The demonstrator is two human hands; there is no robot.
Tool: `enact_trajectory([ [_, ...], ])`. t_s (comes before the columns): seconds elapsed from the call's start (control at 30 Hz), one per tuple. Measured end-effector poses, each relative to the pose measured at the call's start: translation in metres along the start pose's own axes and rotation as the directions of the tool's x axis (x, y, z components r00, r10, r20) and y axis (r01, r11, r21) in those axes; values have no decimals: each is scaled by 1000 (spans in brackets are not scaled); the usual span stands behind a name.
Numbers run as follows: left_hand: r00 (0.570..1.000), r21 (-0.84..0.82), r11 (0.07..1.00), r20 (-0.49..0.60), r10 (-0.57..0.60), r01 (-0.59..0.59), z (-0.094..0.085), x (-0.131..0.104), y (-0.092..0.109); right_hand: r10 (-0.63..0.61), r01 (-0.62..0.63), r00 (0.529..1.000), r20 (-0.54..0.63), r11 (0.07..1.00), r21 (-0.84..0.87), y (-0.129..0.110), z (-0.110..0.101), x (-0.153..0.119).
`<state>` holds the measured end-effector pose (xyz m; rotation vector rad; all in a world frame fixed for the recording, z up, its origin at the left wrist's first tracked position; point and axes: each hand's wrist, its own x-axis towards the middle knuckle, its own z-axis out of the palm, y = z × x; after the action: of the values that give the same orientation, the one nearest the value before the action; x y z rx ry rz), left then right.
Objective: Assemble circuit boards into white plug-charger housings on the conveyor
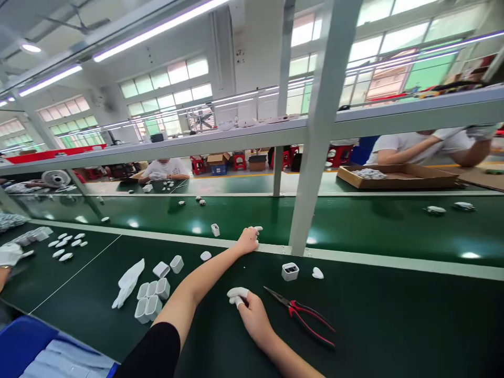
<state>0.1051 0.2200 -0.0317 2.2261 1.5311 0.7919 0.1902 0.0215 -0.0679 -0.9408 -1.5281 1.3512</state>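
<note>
Centrally, my left hand [248, 240] reaches over the pale rail [394, 264], grip indiscernible; my right hand [255, 316], fingers drawn together, is beside pliers [292, 304].

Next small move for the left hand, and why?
I'd probably draw the left hand back toward the open white cup. The arm is stretched out to the edge of the green belt, with nothing clearly visible in the hand, while the cup stands on the near table with dark parts inside.
</note>
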Motion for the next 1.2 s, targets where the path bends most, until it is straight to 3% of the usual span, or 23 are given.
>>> enact_trajectory([
  [0.1,989,-114,993,-135,-56,41,-20,-24,4,24,-21,997,-74,999,39,4,-3,3],
  [0.2,974,-210,978,-218,-56,9,-41,-67,19,75,-47,978,-193,988,144,6,-8,5],
  [0.3,983,-266,959,-178,47,-94,-56,-125,37,182,-74,954,-238,913,401,10,-13,9],
  [0.37,978,-324,923,-64,198,-208,-62,-159,44,244,-137,955,-171,870,474,13,-16,12],
  [0.43,963,-319,913,-2,268,-255,-65,-183,43,293,-205,950,-111,849,486,16,-18,15],
  [0.63,978,-171,963,-41,204,-208,-65,-192,24,337,-281,941,-39,838,468,13,-23,20],
  [0.77,925,-104,920,0,379,-377,-53,-196,26,317,-282,945,-81,915,289,15,-25,22],
  [0.83,901,-111,896,10,433,-430,-51,-200,24,336,-292,935,-110,909,297,15,-25,23],
  [0.9,946,-71,943,-35,323,-325,-53,-203,16,362,-302,928,-90,871,388,13,-26,25],
  [0.97,991,29,999,-126,37,-33,-56,-202,1,381,-308,923,-51,811,497,11,-28,28],
  [1.03,951,122,958,-202,-233,261,-58,-200,-15,396,-315,918,-27,769,557,10,-31,30],
  [1.07,925,149,926,-221,-310,346,-58,-199,-22,406,-322,913,-26,760,565,10,-32,30],
  [1.13,906,173,901,-226,-356,398,-57,-197,-30,392,-319,920,-16,770,552,10,-33,30],
  [1.2,920,180,913,-220,-325,366,-56,-196,-31,351,-296,936,-5,798,524,9,-32,27],
])
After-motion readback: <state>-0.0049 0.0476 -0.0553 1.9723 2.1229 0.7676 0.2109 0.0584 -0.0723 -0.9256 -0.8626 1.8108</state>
